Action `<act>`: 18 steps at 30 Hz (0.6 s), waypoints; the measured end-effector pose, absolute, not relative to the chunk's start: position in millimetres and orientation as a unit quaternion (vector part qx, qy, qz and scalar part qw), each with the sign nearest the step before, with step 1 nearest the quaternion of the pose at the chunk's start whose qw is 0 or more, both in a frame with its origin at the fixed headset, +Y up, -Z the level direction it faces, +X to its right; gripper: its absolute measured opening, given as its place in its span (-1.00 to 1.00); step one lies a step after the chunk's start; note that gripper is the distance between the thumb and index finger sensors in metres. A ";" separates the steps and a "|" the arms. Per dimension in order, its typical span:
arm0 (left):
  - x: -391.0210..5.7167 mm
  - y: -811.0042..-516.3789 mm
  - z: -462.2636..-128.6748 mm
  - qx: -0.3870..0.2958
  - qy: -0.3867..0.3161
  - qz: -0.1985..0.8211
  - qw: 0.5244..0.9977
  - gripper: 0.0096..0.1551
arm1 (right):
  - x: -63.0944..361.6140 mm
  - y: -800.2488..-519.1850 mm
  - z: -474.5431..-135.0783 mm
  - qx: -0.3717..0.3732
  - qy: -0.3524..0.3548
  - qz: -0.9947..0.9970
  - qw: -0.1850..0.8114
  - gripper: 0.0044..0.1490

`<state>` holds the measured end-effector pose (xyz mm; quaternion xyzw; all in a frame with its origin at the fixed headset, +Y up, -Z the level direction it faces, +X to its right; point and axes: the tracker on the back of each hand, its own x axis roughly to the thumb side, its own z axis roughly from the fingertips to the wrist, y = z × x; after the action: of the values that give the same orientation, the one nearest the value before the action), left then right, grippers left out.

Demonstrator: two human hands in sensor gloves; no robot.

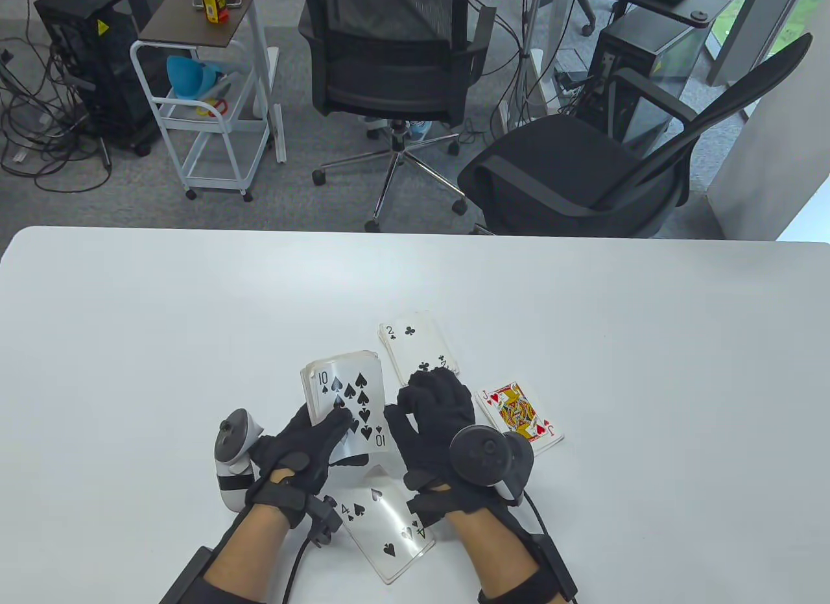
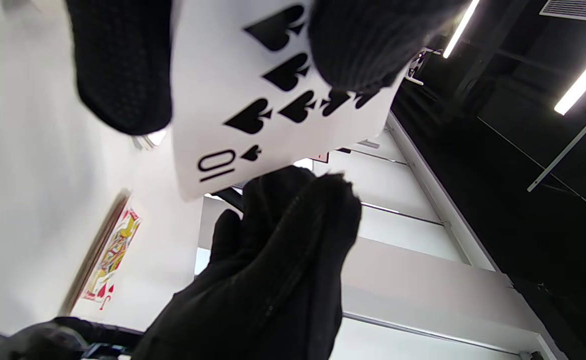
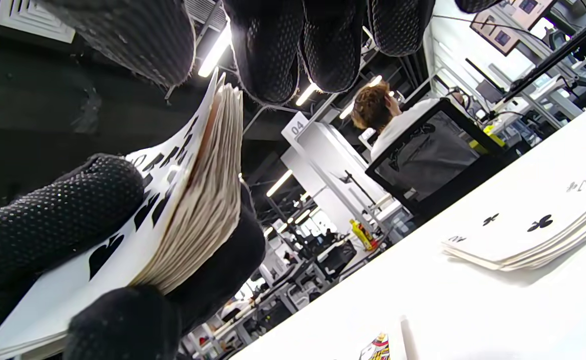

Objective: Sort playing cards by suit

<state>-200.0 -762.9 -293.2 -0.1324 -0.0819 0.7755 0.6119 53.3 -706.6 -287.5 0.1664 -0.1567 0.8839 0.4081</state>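
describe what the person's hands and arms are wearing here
Both hands, left hand and right hand, wear black knit gloves with dotted fingertips. The left carries a white tracker, the right a dark grey one. Black wrist straps and cables run back to black forearm bands.

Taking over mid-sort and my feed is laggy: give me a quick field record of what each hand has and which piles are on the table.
left hand: grips the deck, thumb across its face
deck top card: 10 of spades, face up
right hand: fingers at the deck's right edge, on the top card
clubs pile: 2 of clubs on top, beyond the right hand
hearts pile: jack of hearts on top, right of the right hand
spades pile: 4 of spades on top, between the wrists
table: white
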 end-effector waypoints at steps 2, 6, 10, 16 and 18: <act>-199.2 -762.5 -293.0 -0.133 -0.084 0.776 0.611 -0.33 | 51.6 -707.7 -287.8 0.172 -0.143 0.886 0.407 -0.32; -197.5 -762.4 -292.7 -0.145 -0.087 0.771 0.615 -0.34 | 47.1 -710.0 -286.2 0.176 -0.141 0.886 0.404 -0.26; -194.8 -761.7 -293.3 -0.169 -0.103 0.746 0.636 -0.34 | 49.8 -708.0 -283.9 0.139 -0.170 0.879 0.424 -0.20; -186.3 -761.4 -292.5 -0.196 -0.126 0.727 0.646 -0.36 | 55.1 -709.0 -284.1 0.122 -0.184 0.875 0.432 -0.26; -185.0 -762.2 -291.7 -0.194 -0.124 0.727 0.647 -0.36 | 55.9 -708.4 -284.0 0.121 -0.190 0.871 0.435 -0.31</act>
<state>-185.0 -762.2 -291.7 -0.1938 -0.1240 0.7271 0.6469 55.9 -708.4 -284.0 0.1215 -0.1903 0.8714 0.4354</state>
